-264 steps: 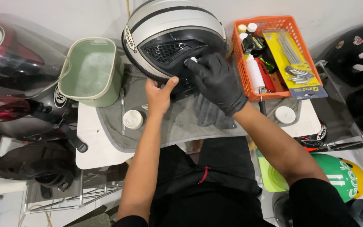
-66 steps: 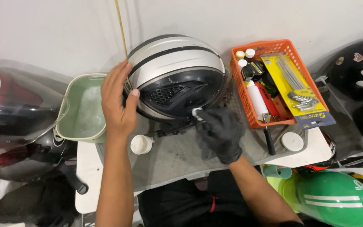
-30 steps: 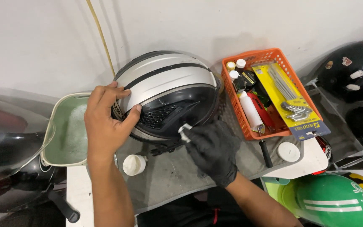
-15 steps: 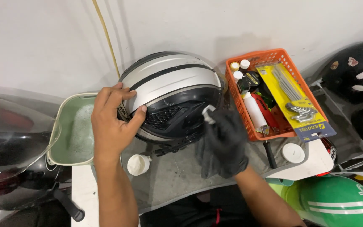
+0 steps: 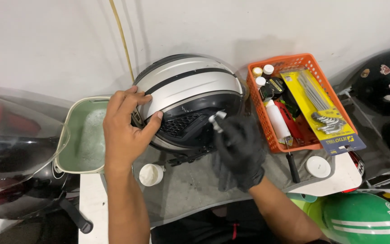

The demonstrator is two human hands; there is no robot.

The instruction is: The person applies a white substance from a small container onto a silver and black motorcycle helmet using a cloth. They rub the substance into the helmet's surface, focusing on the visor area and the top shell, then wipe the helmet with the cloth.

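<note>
1. White wall (image 5: 46, 40) behind, grey mat (image 5: 190, 194) over a small table, centre of frame.
2. Silver and black helmet (image 5: 188, 106) at centre, steadied by bare left hand (image 5: 125, 131), fingers spread flat on shell, gripping nothing.
3. Gloved right hand (image 5: 240, 151) closed on small pale applicator (image 5: 216, 120), tip at dark vent.
4. Best kept light, short strokes, shell braced firmly.
5. Counted: one green basin (image 5: 84, 140), one orange basket (image 5: 303, 104), two white caps, about four other helmets at edges.

Left hand (image 5: 125, 129) bare; right hand (image 5: 240, 151) wears a black glove; dark clothing below.
</note>
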